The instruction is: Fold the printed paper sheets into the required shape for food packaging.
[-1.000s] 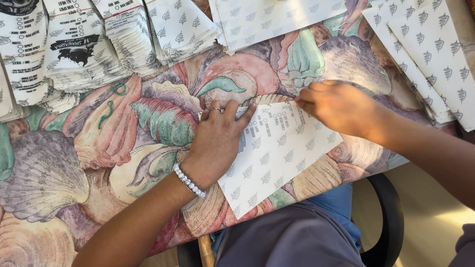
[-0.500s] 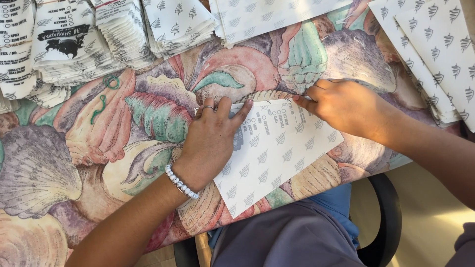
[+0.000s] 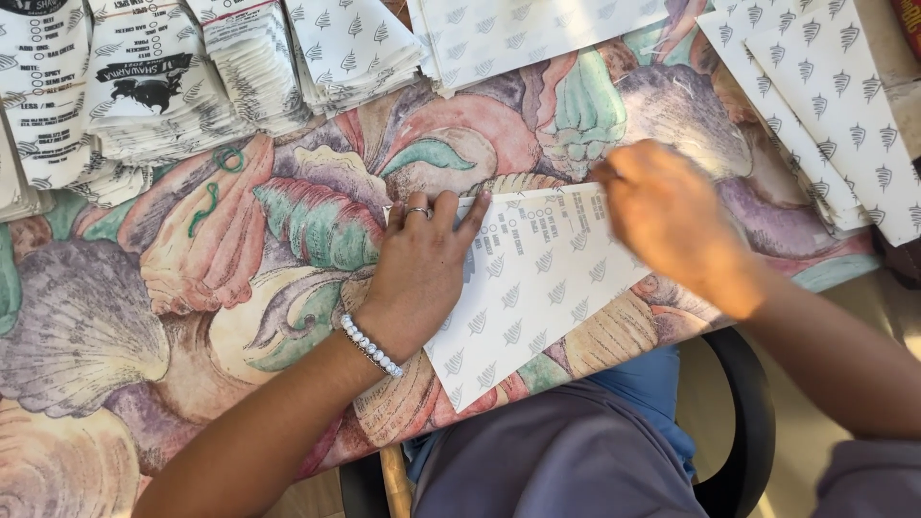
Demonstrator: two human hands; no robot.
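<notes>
A white paper sheet [image 3: 542,288] with a grey leaf pattern and printed lines lies on the shell-patterned tablecloth [image 3: 144,317], hanging over the near edge. My left hand [image 3: 422,264], with a ring and a bead bracelet, presses flat on the sheet's left part, fingers spread. My right hand [image 3: 667,216] rests on the sheet's upper right corner, fingers curled at the paper's top edge; whether it pinches the paper I cannot tell.
Stacks of folded printed paper bags [image 3: 153,86] line the far left of the table. Flat leaf-patterned sheets [image 3: 537,29] lie at the top centre, more sheets [image 3: 835,115] at the right. A black chair [image 3: 743,432] is below the table edge.
The right hand has slid right along the sheet's top edge. The left hand stays pressed on the paper, fingers a little more spread.
</notes>
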